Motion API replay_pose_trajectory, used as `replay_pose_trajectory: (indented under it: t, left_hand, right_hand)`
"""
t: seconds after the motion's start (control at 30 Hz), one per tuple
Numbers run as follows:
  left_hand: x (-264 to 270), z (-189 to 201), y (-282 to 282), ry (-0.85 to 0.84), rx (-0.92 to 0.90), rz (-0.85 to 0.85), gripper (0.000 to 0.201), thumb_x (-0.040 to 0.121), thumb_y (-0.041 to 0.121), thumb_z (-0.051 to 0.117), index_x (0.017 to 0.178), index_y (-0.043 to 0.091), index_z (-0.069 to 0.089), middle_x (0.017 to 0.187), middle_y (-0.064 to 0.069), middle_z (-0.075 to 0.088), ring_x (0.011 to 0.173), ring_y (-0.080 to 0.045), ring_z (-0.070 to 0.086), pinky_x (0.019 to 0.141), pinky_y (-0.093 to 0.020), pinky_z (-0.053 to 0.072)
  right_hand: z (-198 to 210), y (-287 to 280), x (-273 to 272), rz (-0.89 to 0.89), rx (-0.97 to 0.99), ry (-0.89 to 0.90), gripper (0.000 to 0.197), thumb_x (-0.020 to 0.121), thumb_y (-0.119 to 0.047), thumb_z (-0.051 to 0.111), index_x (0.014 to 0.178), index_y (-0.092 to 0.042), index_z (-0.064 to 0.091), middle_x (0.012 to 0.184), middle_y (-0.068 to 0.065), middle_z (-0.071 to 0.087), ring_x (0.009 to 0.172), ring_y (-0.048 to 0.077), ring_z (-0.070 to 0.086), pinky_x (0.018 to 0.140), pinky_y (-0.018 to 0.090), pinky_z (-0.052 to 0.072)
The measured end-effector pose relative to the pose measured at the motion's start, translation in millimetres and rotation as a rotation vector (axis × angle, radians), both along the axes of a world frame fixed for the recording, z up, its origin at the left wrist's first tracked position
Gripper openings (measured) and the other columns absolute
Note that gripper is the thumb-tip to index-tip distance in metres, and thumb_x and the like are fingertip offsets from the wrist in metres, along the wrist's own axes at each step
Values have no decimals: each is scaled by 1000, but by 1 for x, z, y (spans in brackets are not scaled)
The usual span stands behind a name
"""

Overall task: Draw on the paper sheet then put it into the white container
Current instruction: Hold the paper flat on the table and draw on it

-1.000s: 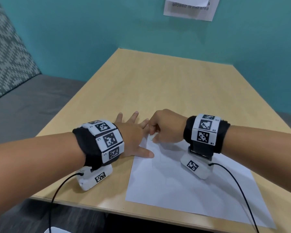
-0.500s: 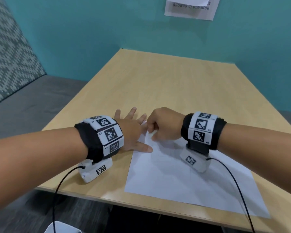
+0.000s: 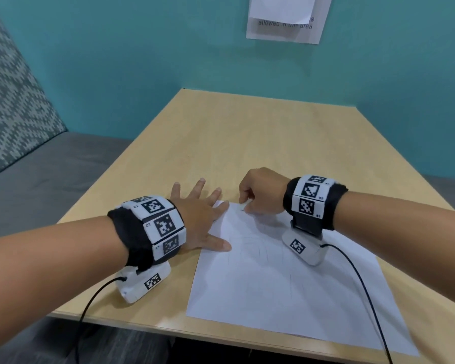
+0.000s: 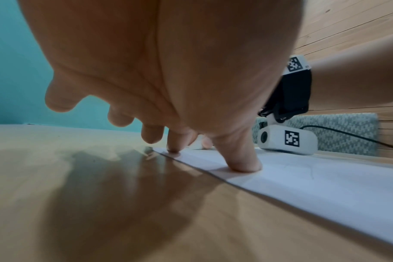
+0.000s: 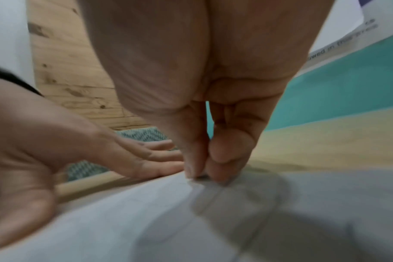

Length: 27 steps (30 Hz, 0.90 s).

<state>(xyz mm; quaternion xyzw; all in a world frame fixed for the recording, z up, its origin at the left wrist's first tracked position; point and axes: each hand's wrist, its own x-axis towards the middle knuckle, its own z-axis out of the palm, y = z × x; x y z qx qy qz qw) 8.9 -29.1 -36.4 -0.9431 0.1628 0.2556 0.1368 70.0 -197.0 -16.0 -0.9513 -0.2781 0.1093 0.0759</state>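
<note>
Here, a white rectangular paper sheet (image 3: 286,290) lies flat near the front edge of the light wooden table (image 3: 247,143), turned slightly askew. Faint, thin pencil-like lines cross its middle; what they depict is too pale to tell. The left hand (image 3: 197,222) is spread wide, its thumb and forefinger tips pressing the sheet's left margin and far corner. The right hand (image 3: 260,193) is curled at the sheet's far edge, its thumb and forefinger pinching a small white object (image 3: 243,207) whose kind cannot be made out.
</note>
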Motion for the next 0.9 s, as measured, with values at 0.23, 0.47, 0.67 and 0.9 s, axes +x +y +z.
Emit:
replay_pose_trajectory:
  t: [0.23,0.47,0.67,0.9]
  left_hand:
    - [1,9,1,41,-44,4,103,86,80,38,159,24,-9,161,7,-31,146,-28,-32,115,-67,-6]
    - [5,2,3,26,-166,-20,110,83,80,44,156,27,-20,161,13,-28,147,-21,-30,116,-65,-5]
    - [9,2,-1,42,-154,-51,105,84,82,35,155,28,-20,162,13,-24,149,-20,-26,116,-65,-6]
    - [9,0,-4,26,-102,-28,97,84,82,35,158,33,-3,162,9,-26,145,-27,-34,113,-69,-10]
  right_hand:
    - [-1,2,1,-10,15,8,11,77,-13,72,88,-13,73,68,-16,50,73,12,53,61,18,40]
    - [-5,6,-1,0,11,3,10,77,-11,70,88,-13,70,72,-9,53,75,15,55,67,26,46]
    - [-2,5,0,-1,22,13,10,77,-10,70,87,-13,69,73,-7,55,75,17,56,68,27,48]
    - [-4,12,-18,113,3,75,10,78,-15,72,86,-10,70,71,-7,59,73,16,58,72,30,52]
